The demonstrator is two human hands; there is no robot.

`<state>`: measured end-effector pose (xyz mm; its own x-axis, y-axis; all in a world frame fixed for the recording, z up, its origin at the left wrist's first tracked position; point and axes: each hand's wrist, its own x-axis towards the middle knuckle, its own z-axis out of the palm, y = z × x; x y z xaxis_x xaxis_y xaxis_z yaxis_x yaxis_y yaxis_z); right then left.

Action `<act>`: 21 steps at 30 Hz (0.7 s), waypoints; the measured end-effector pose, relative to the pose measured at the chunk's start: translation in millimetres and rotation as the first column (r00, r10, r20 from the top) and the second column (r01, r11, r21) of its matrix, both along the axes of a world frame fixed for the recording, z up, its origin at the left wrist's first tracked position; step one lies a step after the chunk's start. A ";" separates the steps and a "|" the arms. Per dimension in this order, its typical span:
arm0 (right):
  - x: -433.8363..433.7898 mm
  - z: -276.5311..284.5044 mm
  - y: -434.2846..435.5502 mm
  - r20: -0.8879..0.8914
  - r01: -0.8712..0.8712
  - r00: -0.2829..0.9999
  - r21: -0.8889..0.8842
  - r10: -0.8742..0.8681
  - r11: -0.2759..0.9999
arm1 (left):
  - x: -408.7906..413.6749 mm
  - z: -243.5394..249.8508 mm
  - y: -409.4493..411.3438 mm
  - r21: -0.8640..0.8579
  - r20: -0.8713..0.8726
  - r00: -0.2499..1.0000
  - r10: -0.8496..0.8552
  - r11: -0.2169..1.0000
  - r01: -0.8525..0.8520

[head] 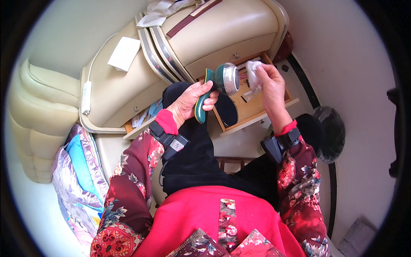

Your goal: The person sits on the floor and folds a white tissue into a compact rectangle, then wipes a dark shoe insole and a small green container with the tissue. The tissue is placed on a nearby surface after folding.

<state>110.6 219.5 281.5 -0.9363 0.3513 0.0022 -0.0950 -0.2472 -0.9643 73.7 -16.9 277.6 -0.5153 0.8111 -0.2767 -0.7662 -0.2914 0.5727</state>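
My left hand (194,98) is closed around the curved green handle of a handheld appliance (203,106), which looks like a lint remover. Its round head with a clear cover (227,79) points to the right. Just right of that head, my right hand (272,80) pinches a crumpled white cloth or tissue (254,76) between thumb and fingers. A small gap shows between the cloth and the appliance. Beneath both hands lies a pulled-out wooden drawer (250,110) with small items inside, including a small tube (247,96).
Cream nightstands (224,29) stand ahead, bearing folded white paper (124,53), a power strip (86,97) and a dark red strip-shaped object (189,19). A second drawer (141,127) is pulled out at left, near bedding (80,167). A plastic-covered round object (329,135) stands by the right wall.
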 end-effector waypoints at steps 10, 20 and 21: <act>3.5 7.9 -29.2 0.065 -0.378 0.924 -0.004 0.377 0.926 | 16.6 -4.5 15.1 -0.319 -0.419 0.908 -0.001 0.936 -0.147; 10.1 1.3 -30.6 0.135 -0.362 0.833 -0.601 0.537 0.713 | 19.9 -6.7 20.6 -0.304 -0.691 0.720 0.060 0.880 -0.365; 11.4 0.6 -32.1 0.126 -0.344 0.831 -0.649 0.541 0.679 | 16.3 -8.8 18.3 -0.320 -0.704 0.708 0.046 0.870 -0.375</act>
<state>122.0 187.4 282.1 -0.9001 -0.2673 -0.3441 0.4271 -0.6975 -0.5755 90.1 1.5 268.8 -0.8345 0.5463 -0.0722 -0.0911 -0.0075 0.9958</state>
